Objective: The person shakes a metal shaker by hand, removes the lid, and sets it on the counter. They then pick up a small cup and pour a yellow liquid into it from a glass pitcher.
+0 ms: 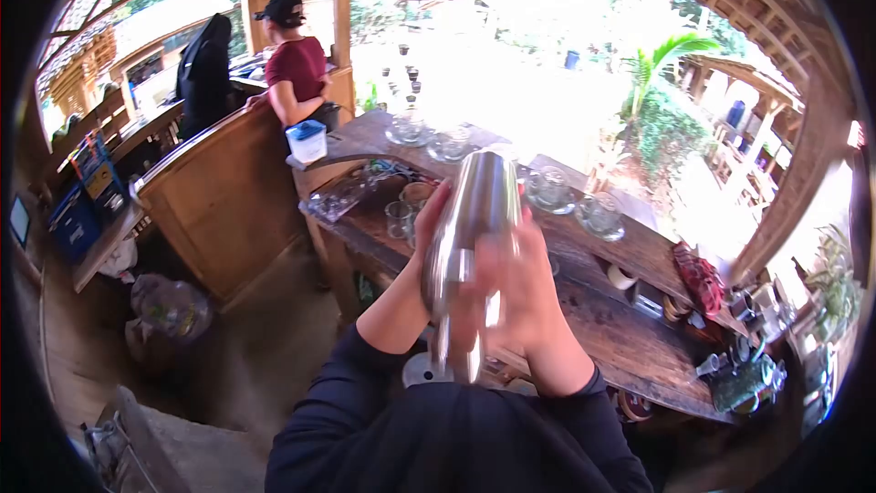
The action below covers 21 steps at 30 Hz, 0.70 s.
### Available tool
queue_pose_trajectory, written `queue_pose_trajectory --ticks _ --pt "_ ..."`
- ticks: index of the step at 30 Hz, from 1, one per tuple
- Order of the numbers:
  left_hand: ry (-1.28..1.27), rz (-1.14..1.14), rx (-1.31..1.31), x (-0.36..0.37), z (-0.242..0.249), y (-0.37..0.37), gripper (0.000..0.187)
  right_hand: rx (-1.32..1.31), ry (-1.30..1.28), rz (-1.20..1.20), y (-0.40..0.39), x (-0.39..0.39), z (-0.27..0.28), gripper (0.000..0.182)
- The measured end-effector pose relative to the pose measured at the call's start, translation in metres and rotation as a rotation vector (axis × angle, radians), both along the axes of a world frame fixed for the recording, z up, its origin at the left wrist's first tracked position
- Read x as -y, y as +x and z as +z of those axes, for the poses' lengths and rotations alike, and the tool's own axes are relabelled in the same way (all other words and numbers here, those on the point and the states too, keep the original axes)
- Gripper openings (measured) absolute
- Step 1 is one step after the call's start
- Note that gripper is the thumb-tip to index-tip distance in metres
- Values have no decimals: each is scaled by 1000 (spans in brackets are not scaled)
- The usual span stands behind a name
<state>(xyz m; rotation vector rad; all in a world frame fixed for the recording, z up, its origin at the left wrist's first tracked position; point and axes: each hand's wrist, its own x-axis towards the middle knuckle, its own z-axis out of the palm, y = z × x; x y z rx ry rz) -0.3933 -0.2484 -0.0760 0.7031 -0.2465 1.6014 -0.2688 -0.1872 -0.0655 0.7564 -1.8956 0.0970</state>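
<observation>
A shiny metal cocktail shaker [488, 192] is held up in front of my chest, tilted, with its broad end pointing away from me. My left hand [427, 236] wraps its left side; most of those fingers are hidden behind the metal. Across the lower right part lies my right hand [516, 288], its fingers closed around the shaker and smeared by motion. Beneath and beyond both hands is a dark wooden counter [602, 329]. A glass jar [398, 219] stands on it, just left of my left hand.
Along the raised shelf stand glass cups on saucers [550, 190] and a white tub with a blue lid [307, 141]. A red cloth [699, 278] lies at right, near a green glass container [748, 383]. A person in a red shirt [297, 64] stands beyond the wooden partition [219, 210].
</observation>
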Motion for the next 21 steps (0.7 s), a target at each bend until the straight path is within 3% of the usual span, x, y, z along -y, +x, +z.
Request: queue_pose_trajectory --ticks 1,2,3,5,7,8,9,10,11,12,13,14,15,16,17,18,19,21 --pt "64 40 -18 -48 -46 -16 52 6 -86 -200 -5 -5 10 44" --pt "-187 138 93 -48 -28 5 47 144 -503 -207 -8 -9 14 46" --pt "-444 234 205 -46 -10 26 44 103 -665 -269 -4 -22 16 49" --pt "-477 81 176 -62 6 43 41 21 -700 -331 24 -21 38 51" --pt "-237 -125 8 -74 1 44 45 -115 -330 -274 60 0 64 45" --pt "-254 -138 -121 -42 39 64 55 -92 -74 -344 84 8 70 37" --pt "-88 -212 -123 -35 46 80 68 -168 -10 -201 96 19 75 30" --pt "227 -163 -147 -47 44 94 75 -171 -1 -229 91 13 74 30" --pt "542 -111 -160 -61 42 107 83 -427 80 -69 77 -1 68 29" --pt "567 -95 -213 -70 41 112 88 -679 164 97 64 -16 62 29" --pt "406 -305 -233 -77 45 116 77 -927 251 269 65 -24 59 28" --pt "188 -306 -155 -97 38 119 71 -91 199 -282 150 -39 60 32" --pt "-32 -303 -79 -123 23 122 67 -30 -55 -450 150 -53 67 41" --pt "-88 -252 -3 -142 6 134 64 52 22 -458 160 -80 69 50" --pt "-142 -198 68 -159 -6 149 62 87 -367 -523 162 -89 58 51" --pt "-657 -107 -24 -175 -4 159 55 41 -585 -527 170 -98 50 53" --pt "-649 -119 -37 -161 14 178 55 -13 -795 -521 178 -98 55 54" --pt "-280 -210 -12 -131 43 212 51 -86 -468 -661 216 -61 74 50"
